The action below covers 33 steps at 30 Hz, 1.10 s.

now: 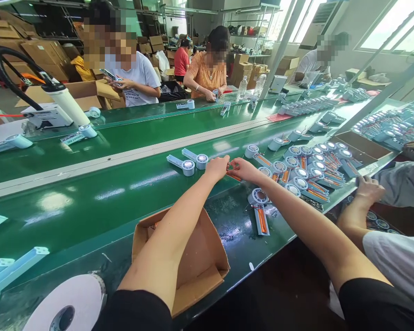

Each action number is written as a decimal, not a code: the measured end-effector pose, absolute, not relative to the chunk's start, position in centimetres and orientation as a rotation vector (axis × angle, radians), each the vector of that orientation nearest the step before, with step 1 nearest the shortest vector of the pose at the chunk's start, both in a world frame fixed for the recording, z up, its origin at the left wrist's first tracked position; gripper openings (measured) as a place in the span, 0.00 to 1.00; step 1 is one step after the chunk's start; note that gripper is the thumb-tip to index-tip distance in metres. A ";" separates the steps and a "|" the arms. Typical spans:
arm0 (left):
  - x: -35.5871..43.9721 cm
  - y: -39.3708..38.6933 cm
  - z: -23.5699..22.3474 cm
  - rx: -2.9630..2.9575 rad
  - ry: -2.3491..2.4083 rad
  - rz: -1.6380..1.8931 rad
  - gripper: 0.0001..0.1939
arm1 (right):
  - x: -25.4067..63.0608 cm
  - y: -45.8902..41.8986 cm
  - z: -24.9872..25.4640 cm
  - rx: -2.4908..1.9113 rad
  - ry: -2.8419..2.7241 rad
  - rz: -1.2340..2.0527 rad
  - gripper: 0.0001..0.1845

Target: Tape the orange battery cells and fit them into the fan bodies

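Out over the near edge of the green belt, my left hand [217, 169] and my right hand [243, 169] meet fingertip to fingertip. Both are closed in a pinch, and what lies between the fingers is too small to make out. Just under my right hand shows an orange strip [235, 177]. Left of my hands, two light-blue units with round heads [188, 167] lie on the belt. A similar unit with orange wires in its open handle [261, 220] rests on the dark ledge, right of my hands. Below my left forearm stands an open cardboard box [207, 248].
Many more round-headed units [300, 172] crowd the ledge at right, beside another cardboard box [362, 145]. A white tape roll [69, 303] lies front left. A neighbour's hand [369, 189] is close on the right. Across the green belt [89, 188], several people work.
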State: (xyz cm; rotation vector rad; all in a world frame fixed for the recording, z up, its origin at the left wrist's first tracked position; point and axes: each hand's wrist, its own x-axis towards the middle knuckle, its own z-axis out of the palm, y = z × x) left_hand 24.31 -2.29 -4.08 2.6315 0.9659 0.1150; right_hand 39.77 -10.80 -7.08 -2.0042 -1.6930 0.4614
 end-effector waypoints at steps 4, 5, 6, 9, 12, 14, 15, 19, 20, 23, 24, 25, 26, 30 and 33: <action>25.7 -2.5 -4.5 2.603 0.958 0.123 0.16 | 40.2 -9.6 -7.2 -2.127 -1.689 0.472 0.12; 25.9 -2.5 -4.5 2.599 0.943 0.128 0.16 | 40.5 -9.5 -6.9 -2.148 -1.691 0.468 0.12; 26.0 -2.4 -4.4 2.597 0.928 0.134 0.17 | 40.8 -9.4 -6.6 -2.164 -1.692 0.461 0.12; 24.6 -1.5 -3.9 2.612 0.937 0.175 0.25 | 41.8 -9.0 -5.4 -2.207 -1.691 0.406 0.08; 20.5 0.1 -3.8 2.631 1.092 0.221 0.34 | 41.6 -7.9 -4.4 -2.222 -1.686 0.276 0.17; 17.1 1.2 -3.9 2.618 1.205 0.206 0.32 | 40.2 -6.5 -4.3 -2.188 -1.722 0.186 0.30; 15.4 1.6 -4.0 2.607 1.236 0.183 0.31 | 39.2 -5.8 -4.4 -2.160 -1.760 0.157 0.34; 10.4 1.7 -4.0 2.573 1.234 0.112 0.24 | 34.2 -3.4 -5.4 -2.096 -1.948 0.152 0.36; 9.4 1.4 -3.9 2.566 1.237 0.106 0.22 | 33.1 -3.0 -5.5 -2.098 -1.985 0.157 0.36; 6.8 0.5 -3.7 2.551 1.245 0.068 0.20 | 30.4 -2.5 -5.2 -2.086 -2.103 0.173 0.37; 6.0 0.3 -3.8 2.549 1.244 0.047 0.21 | 29.7 -2.5 -5.0 -2.065 -2.155 0.187 0.37; 5.2 0.0 -3.9 2.548 1.248 0.028 0.23 | 29.0 -2.5 -4.7 -2.034 -2.214 0.207 0.37; 4.5 -0.2 -4.1 2.548 1.259 0.012 0.26 | 28.3 -2.6 -4.5 -1.998 -2.275 0.231 0.37; 3.2 -0.6 -5.0 2.560 1.316 -0.014 0.32 | 26.3 -3.8 -3.9 -1.927 -2.424 0.315 0.36; 3.9 -0.7 -5.1 2.612 1.295 0.032 0.27 | 26.0 -5.0 -3.4 -1.990 -2.422 0.326 0.32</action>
